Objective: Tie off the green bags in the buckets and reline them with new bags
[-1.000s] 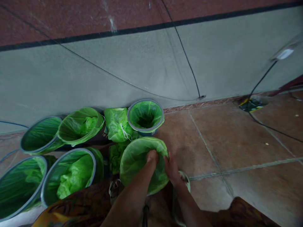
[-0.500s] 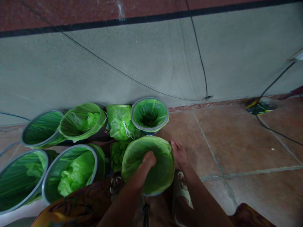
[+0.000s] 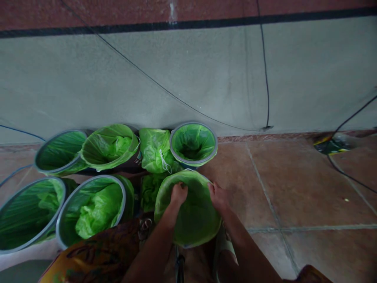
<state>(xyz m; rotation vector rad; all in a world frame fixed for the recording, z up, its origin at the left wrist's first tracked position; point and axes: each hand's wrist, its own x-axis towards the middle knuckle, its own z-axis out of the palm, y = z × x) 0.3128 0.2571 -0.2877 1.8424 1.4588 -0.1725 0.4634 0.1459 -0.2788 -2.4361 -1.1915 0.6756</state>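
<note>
A round bin lined with a green plastic bag (image 3: 196, 220) stands between my feet, its mouth facing up. The bag is folded outward over the rim. My left hand (image 3: 179, 193) is over the left inner side of the bin, fingers curled closed; what they pinch, if anything, is hidden. At the right rim, my right hand (image 3: 218, 196) grips the bag's edge, with the thumb and fingers round it. Just behind stands another lined bin (image 3: 194, 162) with a grey ring. A tied green bag (image 3: 153, 151) with white string sits beside that one.
Several more lined bins stand at the left, among them a grey-ringed bin (image 3: 124, 196) holding a crumpled green bag (image 3: 98, 212). Black cables run down the grey wall (image 3: 147, 98). A dark packet (image 3: 332, 144) lies on the tiled floor (image 3: 309, 188) at right.
My left hand has moved from the middle of the bin up and left toward its side. My right hand has come in from outside the rim onto the bag's edge. The view has shifted slightly left.
</note>
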